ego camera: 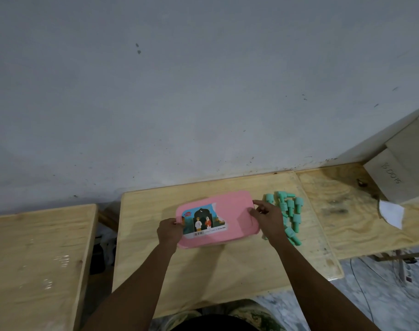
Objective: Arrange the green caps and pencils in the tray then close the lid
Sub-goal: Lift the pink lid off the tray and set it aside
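A pink lid [234,211] with a picture sticker lies over the tray on the middle wooden table; the tray beneath is hidden. My left hand [170,231] grips the lid's left edge. My right hand [268,217] pinches the lid's right edge, with the index finger lying along it. Several green caps [290,211] lie in a loose heap on the table just right of the lid, partly behind my right hand. I see no pencils.
The middle table [203,271] stands against a grey wall. A second wooden table [36,259] is at the left across a gap. At the right, another table [346,211] carries a cardboard box [399,168] and white paper [392,212]. Cables lie on the floor at the lower right.
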